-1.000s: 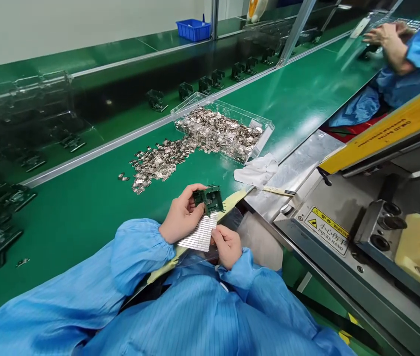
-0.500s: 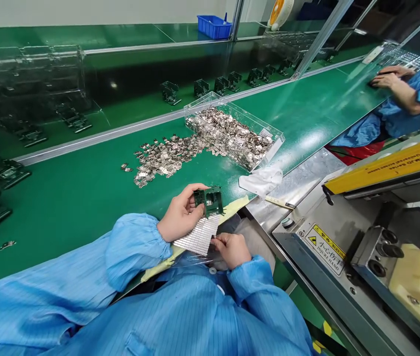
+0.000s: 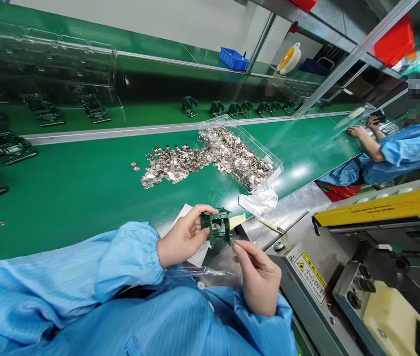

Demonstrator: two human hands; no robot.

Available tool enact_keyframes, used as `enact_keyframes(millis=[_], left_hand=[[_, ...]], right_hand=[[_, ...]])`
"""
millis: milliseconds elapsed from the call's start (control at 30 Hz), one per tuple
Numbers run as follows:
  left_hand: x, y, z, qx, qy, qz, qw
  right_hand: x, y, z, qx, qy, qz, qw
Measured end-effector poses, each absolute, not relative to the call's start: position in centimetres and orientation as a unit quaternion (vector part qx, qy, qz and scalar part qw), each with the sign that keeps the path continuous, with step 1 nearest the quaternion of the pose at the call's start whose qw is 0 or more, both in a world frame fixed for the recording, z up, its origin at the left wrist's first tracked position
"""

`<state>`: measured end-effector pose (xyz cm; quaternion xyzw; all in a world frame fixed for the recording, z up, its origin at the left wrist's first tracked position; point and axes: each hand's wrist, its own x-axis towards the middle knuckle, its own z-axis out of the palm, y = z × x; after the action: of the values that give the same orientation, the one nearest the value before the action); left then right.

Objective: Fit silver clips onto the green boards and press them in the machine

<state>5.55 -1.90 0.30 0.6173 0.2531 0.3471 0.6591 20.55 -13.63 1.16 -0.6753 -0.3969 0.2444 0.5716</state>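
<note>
A dark green plastic frame (image 3: 216, 226) with an opening in its middle is gripped in my left hand (image 3: 184, 236), thumb in front and fingers behind. My right hand (image 3: 256, 272) is closed in a pinch at the frame's lower right corner; whatever lies between its fingertips is too small to make out. Under my left hand is a white ribbed sheet (image 3: 198, 258), partly covered by the hand and frame. Beyond my hands, small silvery metal pieces (image 3: 175, 165) lie heaped on the green bench, spilling from a clear plastic box (image 3: 278, 170) full of the same pieces.
A white cloth (image 3: 258, 201) and a pen-like stick (image 3: 272, 226) lie right of the frame. A machine with a warning label (image 3: 311, 277) stands on the right. More green frames (image 3: 97, 109) line the back and left. A co-worker's hands (image 3: 365, 129) work at far right.
My right hand has come up from the white sheet to the frame's lower right corner. The frame has shifted slightly right and down in view; the head view has tilted upward.
</note>
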Motion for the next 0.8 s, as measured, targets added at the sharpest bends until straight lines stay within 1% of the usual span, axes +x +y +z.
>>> enact_keyframes(millis=[67, 133, 367, 533, 800], left_hand=[[5.5, -2.3, 0.1, 0.625, 0.249, 0.352, 0.651], [5.5, -2.5, -0.2, 0.633, 0.239, 0.351, 0.647], [5.3, -2.8, -0.3, 0.644, 0.198, 0.354, 0.648], [5.3, -2.8, -0.1, 0.66, 0.208, 0.363, 0.624], [4.9, -3.4, 0.0, 0.678, 0.221, 0.353, 0.605]], right_hand=[[19.4, -12.6, 1.1, -0.654, -0.408, 0.197, 0.605], [18.3, -11.5, 0.7, -0.643, -0.406, 0.176, 0.625], [16.1, -9.8, -0.1, -0.691, -0.385, 0.141, 0.595], [15.6, -9.8, -0.4, -0.691, -0.375, 0.149, 0.599], [15.0, -10.2, -0.3, -0.649, -0.345, 0.173, 0.656]])
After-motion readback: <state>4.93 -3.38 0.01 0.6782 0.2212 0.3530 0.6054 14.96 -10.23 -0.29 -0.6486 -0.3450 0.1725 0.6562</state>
